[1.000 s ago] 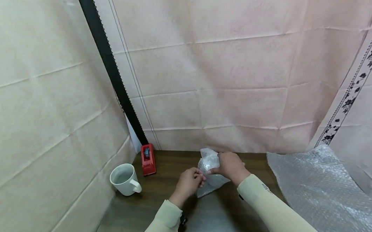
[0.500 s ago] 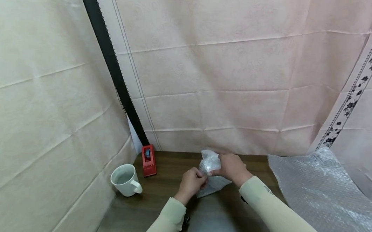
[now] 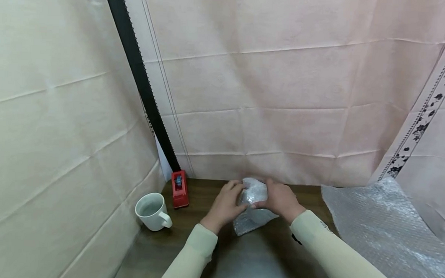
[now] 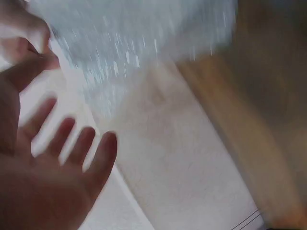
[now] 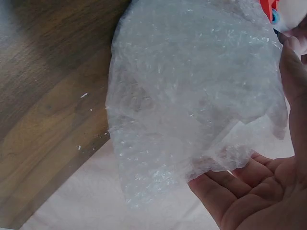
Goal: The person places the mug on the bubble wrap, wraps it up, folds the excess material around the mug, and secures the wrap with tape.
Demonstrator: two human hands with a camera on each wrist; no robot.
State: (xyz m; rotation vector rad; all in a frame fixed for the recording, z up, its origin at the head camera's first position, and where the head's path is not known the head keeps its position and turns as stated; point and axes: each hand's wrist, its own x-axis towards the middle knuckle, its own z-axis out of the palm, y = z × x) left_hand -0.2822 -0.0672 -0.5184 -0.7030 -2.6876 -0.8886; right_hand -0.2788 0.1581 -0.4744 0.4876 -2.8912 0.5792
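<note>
A bubble-wrap bundle (image 3: 256, 193) is on the far part of the table, its contents hidden by the wrap. My right hand (image 3: 281, 201) holds it from the right, thumb on the near side. Seen from the right wrist, the fingers of that hand (image 5: 254, 191) reach under the wrap's edge (image 5: 192, 96). My left hand (image 3: 222, 206) is at the bundle's left side with fingers spread. In the left wrist view the left hand (image 4: 57, 177) has loosely bent, separated fingers beside the wrap (image 4: 144, 38), its thumb close to the right thumb.
To the left stands a white mug (image 3: 152, 211), handle facing right. Behind it, a red tape dispenser (image 3: 180, 189) lies near the cloth-covered wall (image 3: 285, 96). A large bubble-wrap sheet (image 3: 380, 231) covers the right side of the table (image 3: 261, 263).
My left hand has gone from curled fingers at the wrap's near-left edge to spread fingers, shifting slightly farther back. The right hand keeps its hold on the bundle.
</note>
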